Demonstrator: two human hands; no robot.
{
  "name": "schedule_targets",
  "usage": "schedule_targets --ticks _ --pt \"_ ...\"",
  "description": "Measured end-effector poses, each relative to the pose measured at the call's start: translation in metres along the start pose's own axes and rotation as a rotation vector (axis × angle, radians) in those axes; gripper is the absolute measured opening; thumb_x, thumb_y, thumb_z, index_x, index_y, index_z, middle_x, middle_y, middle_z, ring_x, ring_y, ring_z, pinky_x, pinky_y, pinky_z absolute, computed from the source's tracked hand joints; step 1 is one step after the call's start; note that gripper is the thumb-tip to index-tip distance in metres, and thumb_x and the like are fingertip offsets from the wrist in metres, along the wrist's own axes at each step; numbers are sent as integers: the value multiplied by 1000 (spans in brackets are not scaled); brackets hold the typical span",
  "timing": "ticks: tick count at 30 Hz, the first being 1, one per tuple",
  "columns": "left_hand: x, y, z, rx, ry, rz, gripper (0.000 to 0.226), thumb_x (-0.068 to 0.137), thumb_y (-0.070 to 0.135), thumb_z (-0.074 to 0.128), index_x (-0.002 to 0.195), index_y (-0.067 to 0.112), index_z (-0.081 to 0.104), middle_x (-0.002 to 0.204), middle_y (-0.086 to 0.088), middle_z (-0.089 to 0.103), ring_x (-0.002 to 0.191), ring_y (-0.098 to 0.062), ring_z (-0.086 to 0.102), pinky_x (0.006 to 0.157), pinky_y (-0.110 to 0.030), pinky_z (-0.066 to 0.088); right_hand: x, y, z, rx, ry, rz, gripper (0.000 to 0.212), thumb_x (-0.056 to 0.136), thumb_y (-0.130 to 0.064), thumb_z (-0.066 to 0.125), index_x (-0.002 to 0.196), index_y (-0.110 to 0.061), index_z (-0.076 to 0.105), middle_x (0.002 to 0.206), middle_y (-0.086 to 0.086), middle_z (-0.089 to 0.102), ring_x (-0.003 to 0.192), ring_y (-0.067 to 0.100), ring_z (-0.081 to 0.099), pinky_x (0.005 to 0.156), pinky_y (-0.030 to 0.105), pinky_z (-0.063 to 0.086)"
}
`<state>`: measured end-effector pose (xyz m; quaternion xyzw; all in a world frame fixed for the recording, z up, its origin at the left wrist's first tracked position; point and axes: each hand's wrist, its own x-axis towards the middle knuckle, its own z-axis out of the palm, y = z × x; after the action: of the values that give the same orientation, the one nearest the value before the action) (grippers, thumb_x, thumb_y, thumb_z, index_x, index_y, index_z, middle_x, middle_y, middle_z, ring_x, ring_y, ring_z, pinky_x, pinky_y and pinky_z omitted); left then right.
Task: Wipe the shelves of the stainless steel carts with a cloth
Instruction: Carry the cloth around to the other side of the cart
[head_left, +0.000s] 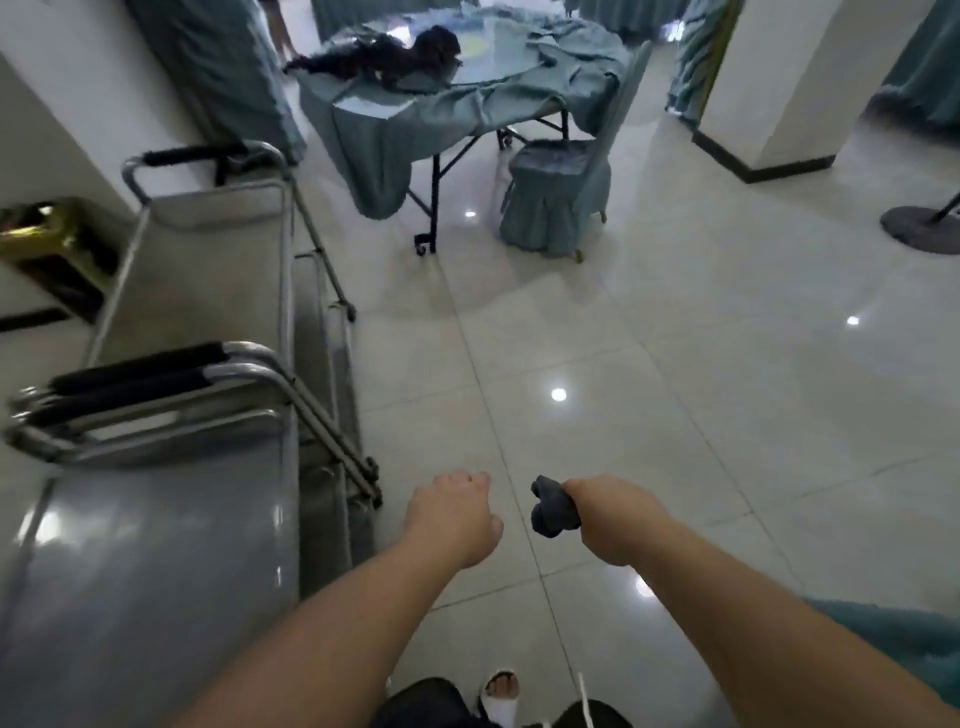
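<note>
Both bare forearms reach forward over a glossy floor (675, 364) of large pale tiles with thin grout lines and bright spots of reflected light. The right hand (605, 512) is closed in a fist around a dark grey cloth (551, 506), which is bunched into a soft, lumpy wad that bulges out past the thumb side of the fist. The left hand (454, 512) is loosely curled, fingers bent inward, holding nothing, and hangs over the floor just beside the nearest cart's right edge without touching it.

Along the left side stand the stainless steel carts, nested in a row. The near cart (145, 582) has a flat, smooth top shelf of brushed metal with a dull sheen and streaky reflections. The far cart (202, 270) has a matte grey top shelf with a raised tubular rim. Bent tube handles (156, 384) with black foam-like grips cross between them, and thin slanted metal struts run down their right sides.

Farther off stands a round bench (447, 98) draped in rumpled teal fabric, with a dark crumpled heap lying on it. Near it is a chair (558, 192) in a pleated teal cover.
</note>
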<state>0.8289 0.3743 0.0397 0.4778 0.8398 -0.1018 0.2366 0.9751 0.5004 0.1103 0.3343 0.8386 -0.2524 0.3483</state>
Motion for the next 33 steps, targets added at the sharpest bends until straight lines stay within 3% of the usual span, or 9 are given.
schedule_targets --ticks 4,6,8,11,14,18,21,26,33 --pt "-10 -46 3 -129 14 -216 53 101 44 44 147 19 46 145 -8 54 131 -31 53 102 -46 44 54 -50 -16 -208 -12 -164 15 98 -19 47 96 -32 54 100 4 56 95 29 60 87 38 49" --pt "-17 -64 9 -194 34 -342 49 101 45 46 143 20 49 142 -8 56 129 -31 54 99 -46 44 78 -72 -24 -377 -32 -241 29 98 -16 53 121 -31 61 120 6 64 108 30 64 96 39 52" --pt "-24 -77 17 -268 60 -476 50 101 46 47 144 21 49 142 -8 57 128 -31 55 99 -46 45 95 -95 -35 -527 -61 -339 47 98 -14 55 144 -23 53 137 9 61 124 32 61 103 40 50" --pt "-37 -84 26 -382 91 -695 53 102 48 50 147 21 48 144 -8 55 130 -31 54 102 -47 44 104 -128 -51 -602 -150 -477 25 102 -30 48 127 -31 50 119 13 56 109 32 58 97 40 48" --pt "-56 -68 42 -512 97 -877 49 102 48 48 143 22 49 142 -8 56 130 -31 54 103 -47 44 112 -149 -55 -678 -212 -585 32 103 -35 45 123 -12 56 106 16 53 96 27 55 86 40 43" --pt "-85 -33 77 -659 110 -1073 44 102 47 47 138 22 52 137 -7 58 125 -30 57 99 -46 46 117 -165 -35 -791 -265 -681 34 98 -42 49 128 -26 50 124 17 55 101 30 53 91 40 44" --pt "-109 -9 103 -760 101 -1210 46 103 44 52 143 22 50 139 -8 57 127 -32 57 100 -46 46 110 -176 -6 -927 -303 -765 11 98 -41 47 105 -33 50 115 15 49 96 29 48 86 41 40" --pt "-151 19 143 -910 110 -1395 42 103 40 53 141 21 52 140 -7 58 128 -33 58 101 -44 48 106 -189 53 -1085 -232 -873 29 98 -35 53 124 -23 60 125 8 66 103 28 64 93 38 52" --pt "-181 46 194 -1075 98 -1515 38 104 39 46 135 18 52 136 -8 57 125 -30 57 101 -43 48 95 -204 117 -1240 -266 -1004 44 99 -18 55 142 -19 51 129 7 63 114 27 63 96 37 52"
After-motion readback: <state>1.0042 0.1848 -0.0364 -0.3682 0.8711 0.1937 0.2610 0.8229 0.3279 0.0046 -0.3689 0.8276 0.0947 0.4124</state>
